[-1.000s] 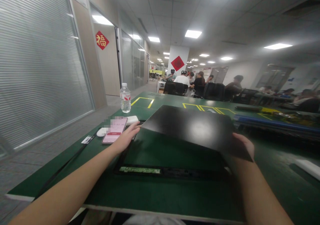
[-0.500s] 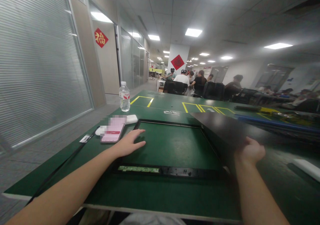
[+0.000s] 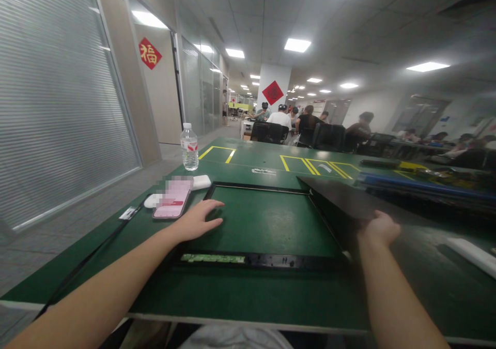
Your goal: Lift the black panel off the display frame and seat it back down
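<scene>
A thin black frame (image 3: 287,261) lies flat on the green table, with a strip of green circuit board (image 3: 213,258) along its near side. My left hand (image 3: 197,219) rests over the frame's left side, thumb and fingers apart, holding nothing. On the right, my right hand (image 3: 380,228) is closed around the edge of a dark flat panel (image 3: 349,199). The panel is tilted up beside the frame's right side, and its near part is blurred. Some of my right fingertips are hidden behind it.
Left of the frame lie a phone (image 3: 172,199), a white case (image 3: 201,182) and a black cable (image 3: 93,253). A water bottle (image 3: 189,147) stands behind them. At right are a white bar (image 3: 470,256) and long blue-edged parts (image 3: 403,183). People sit at farther tables.
The whole view has shifted slightly. The dark panel in my right hand is a little lower and flatter at its far corner. My left hand has stayed at the frame.
</scene>
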A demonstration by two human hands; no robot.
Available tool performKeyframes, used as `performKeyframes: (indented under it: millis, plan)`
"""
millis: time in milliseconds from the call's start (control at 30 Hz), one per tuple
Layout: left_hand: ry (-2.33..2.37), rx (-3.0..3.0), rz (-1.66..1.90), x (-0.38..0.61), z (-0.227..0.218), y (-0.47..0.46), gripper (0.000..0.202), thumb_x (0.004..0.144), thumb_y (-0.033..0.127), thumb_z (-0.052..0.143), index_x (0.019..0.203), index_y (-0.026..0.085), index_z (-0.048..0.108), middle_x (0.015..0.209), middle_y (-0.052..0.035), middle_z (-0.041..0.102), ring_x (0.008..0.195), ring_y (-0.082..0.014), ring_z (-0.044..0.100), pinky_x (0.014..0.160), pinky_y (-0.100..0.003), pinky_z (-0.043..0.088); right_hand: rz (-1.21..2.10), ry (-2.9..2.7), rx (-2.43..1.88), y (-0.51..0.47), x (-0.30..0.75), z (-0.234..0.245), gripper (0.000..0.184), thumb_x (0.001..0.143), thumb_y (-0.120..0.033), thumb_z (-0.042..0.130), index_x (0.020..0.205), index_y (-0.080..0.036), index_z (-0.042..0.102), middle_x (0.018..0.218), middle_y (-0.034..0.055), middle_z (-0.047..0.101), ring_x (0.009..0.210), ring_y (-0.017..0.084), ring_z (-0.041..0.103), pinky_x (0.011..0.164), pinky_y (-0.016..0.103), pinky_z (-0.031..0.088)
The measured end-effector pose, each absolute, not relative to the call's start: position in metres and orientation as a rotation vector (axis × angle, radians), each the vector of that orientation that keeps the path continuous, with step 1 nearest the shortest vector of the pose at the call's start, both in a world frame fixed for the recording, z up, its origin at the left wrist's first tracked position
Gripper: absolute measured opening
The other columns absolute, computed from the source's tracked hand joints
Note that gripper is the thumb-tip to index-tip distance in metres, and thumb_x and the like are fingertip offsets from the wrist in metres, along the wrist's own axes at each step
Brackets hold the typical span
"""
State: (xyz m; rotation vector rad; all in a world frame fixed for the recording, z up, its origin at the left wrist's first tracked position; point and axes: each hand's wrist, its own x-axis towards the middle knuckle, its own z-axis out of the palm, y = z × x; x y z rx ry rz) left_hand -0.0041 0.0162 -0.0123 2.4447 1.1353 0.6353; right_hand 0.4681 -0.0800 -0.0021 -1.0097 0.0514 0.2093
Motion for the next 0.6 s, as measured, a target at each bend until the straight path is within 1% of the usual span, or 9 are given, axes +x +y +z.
performKeyframes:
  millis: [100, 233, 300, 367, 467, 533, 600]
  plan:
    - [1.133, 2.461, 0.646, -0.004, -0.014, 0.018, 0.053, 0.082, 0.049, 0.059, 0.125, 0.018, 0.065, 0.133, -0.0144, 0.065, 0.124, -0.0330, 0.059, 0.108, -0.048, 0.042, 0.204, 0.159, -1.027, -0.075, 0.475, -0.009, 0.031, 0.062, -0.002, 0.053, 0.086, -0.021, 0.050, 0.089, -0.0002, 0.061, 0.073, 0.015, 0.063, 0.060, 0.031, 0.058]
    - [1.126, 2.476, 0.637, -0.004, -0.015, 0.018, 0.052, 0.082, 0.048, 0.059, 0.124, 0.019, 0.065, 0.133, -0.0140, 0.066, 0.124, -0.0326, 0.060, 0.107, -0.047, 0.044, 0.353, 0.261, -1.019, -0.068, 0.486, -0.019, 0.032, 0.061, 0.001, 0.053, 0.086, -0.019, 0.057, 0.087, 0.0004, 0.064, 0.070, 0.014, 0.065, 0.065, 0.033, 0.061]
    - [1.127, 2.483, 0.616, -0.003, -0.014, 0.017, 0.052, 0.082, 0.048, 0.059, 0.125, 0.019, 0.064, 0.134, -0.0138, 0.065, 0.124, -0.0321, 0.059, 0.107, -0.047, 0.044, 0.428, 0.268, -1.019, -0.066, 0.489, -0.024, 0.035, 0.063, 0.001, 0.051, 0.090, -0.019, 0.059, 0.088, 0.0010, 0.065, 0.070, 0.015, 0.066, 0.066, 0.035, 0.062]
    - [1.131, 2.487, 0.604, -0.003, -0.012, 0.016, 0.051, 0.082, 0.048, 0.058, 0.125, 0.020, 0.064, 0.134, -0.0131, 0.065, 0.124, -0.0318, 0.059, 0.107, -0.047, 0.044, 0.461, 0.272, -1.030, -0.065, 0.489, -0.029, 0.037, 0.065, 0.001, 0.050, 0.094, -0.019, 0.059, 0.090, 0.0016, 0.067, 0.072, 0.015, 0.068, 0.068, 0.035, 0.062]
    - [1.139, 2.496, 0.586, -0.003, -0.012, 0.015, 0.051, 0.083, 0.048, 0.058, 0.125, 0.020, 0.064, 0.134, -0.0129, 0.065, 0.124, -0.0315, 0.059, 0.109, -0.047, 0.042, 0.448, 0.295, -1.041, -0.064, 0.488, -0.034, 0.037, 0.065, 0.001, 0.051, 0.096, -0.019, 0.059, 0.095, 0.0025, 0.067, 0.075, 0.015, 0.068, 0.073, 0.036, 0.062]
    - [1.145, 2.507, 0.552, -0.003, -0.013, 0.016, 0.052, 0.083, 0.048, 0.057, 0.126, 0.019, 0.064, 0.135, -0.0137, 0.064, 0.126, -0.0315, 0.057, 0.111, -0.049, 0.038, 0.460, 0.295, -1.043, -0.063, 0.490, -0.037, 0.036, 0.065, 0.001, 0.051, 0.095, -0.019, 0.058, 0.094, 0.0023, 0.067, 0.074, 0.015, 0.067, 0.075, 0.037, 0.062]
    - [1.156, 2.505, 0.522, -0.004, -0.014, 0.017, 0.051, 0.084, 0.047, 0.057, 0.126, 0.019, 0.063, 0.136, -0.0135, 0.063, 0.127, -0.0317, 0.056, 0.112, -0.051, 0.035, 0.484, 0.273, -1.050, -0.063, 0.493, -0.039, 0.036, 0.065, 0.001, 0.051, 0.094, -0.019, 0.057, 0.091, 0.0013, 0.066, 0.071, 0.014, 0.066, 0.074, 0.038, 0.062]
